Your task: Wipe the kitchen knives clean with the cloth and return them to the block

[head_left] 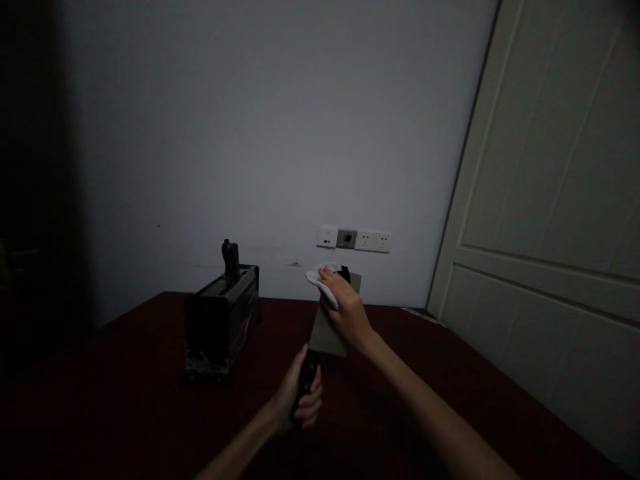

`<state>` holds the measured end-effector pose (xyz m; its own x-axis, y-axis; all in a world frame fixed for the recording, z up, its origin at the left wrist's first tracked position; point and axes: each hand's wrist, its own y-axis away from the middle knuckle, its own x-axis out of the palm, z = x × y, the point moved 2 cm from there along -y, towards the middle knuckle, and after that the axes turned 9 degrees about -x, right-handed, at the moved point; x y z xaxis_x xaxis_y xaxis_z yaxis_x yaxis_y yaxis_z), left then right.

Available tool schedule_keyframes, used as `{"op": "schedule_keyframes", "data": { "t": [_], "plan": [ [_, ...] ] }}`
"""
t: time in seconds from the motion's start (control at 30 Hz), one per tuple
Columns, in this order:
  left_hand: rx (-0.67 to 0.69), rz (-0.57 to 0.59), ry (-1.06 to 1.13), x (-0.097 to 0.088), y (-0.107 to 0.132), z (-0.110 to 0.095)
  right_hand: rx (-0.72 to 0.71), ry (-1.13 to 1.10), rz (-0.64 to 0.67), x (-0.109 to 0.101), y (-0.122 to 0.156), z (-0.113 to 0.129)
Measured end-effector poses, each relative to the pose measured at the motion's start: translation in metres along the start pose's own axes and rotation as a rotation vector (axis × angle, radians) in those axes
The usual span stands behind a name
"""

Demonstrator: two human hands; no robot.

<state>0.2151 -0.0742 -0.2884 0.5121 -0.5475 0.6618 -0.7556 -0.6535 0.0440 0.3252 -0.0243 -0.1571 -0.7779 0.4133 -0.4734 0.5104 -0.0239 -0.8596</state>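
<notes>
My left hand (pixel 300 393) is closed around the black handle of a cleaver (pixel 327 333). The broad, pale blade points up and away from me, above the table. My right hand (pixel 347 303) is closed on a white cloth (pixel 325 277) and presses it against the upper part of the blade. Part of the blade is hidden behind that hand and the cloth. A small dark patch shows beside the cloth near the blade's far end; I cannot make out what it is.
On the dark red table (pixel 145 373) to the left stands a black knife block (pixel 220 320) with black handles (pixel 231 260) sticking up from it. Wall sockets (pixel 355 239) sit on the white wall behind. A pale panelled door (pixel 545 280) rises along the right side.
</notes>
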Motion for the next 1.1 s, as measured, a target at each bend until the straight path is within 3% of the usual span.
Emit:
{"op": "schedule_keyframes", "data": {
  "t": [0.17, 0.4, 0.63, 0.9, 1.1],
  "plan": [
    [0.03, 0.016, 0.04, 0.0, 0.0, -0.002, -0.059, -0.063, 0.128, 0.007, 0.019, 0.015],
    [-0.011, 0.059, -0.001, -0.005, -0.001, 0.004, 0.063, -0.004, -0.043, -0.003, -0.002, -0.019],
    [0.027, -0.003, 0.021, -0.005, -0.001, 0.002, 0.045, -0.071, 0.057, 0.012, 0.007, -0.005],
    [0.074, 0.01, 0.049, -0.004, 0.0, -0.003, 0.187, 0.0, -0.104, 0.007, 0.011, -0.041],
    [0.068, 0.009, 0.079, -0.007, -0.003, 0.001, 0.142, -0.021, -0.057, 0.023, 0.001, -0.024]
  ]
}}
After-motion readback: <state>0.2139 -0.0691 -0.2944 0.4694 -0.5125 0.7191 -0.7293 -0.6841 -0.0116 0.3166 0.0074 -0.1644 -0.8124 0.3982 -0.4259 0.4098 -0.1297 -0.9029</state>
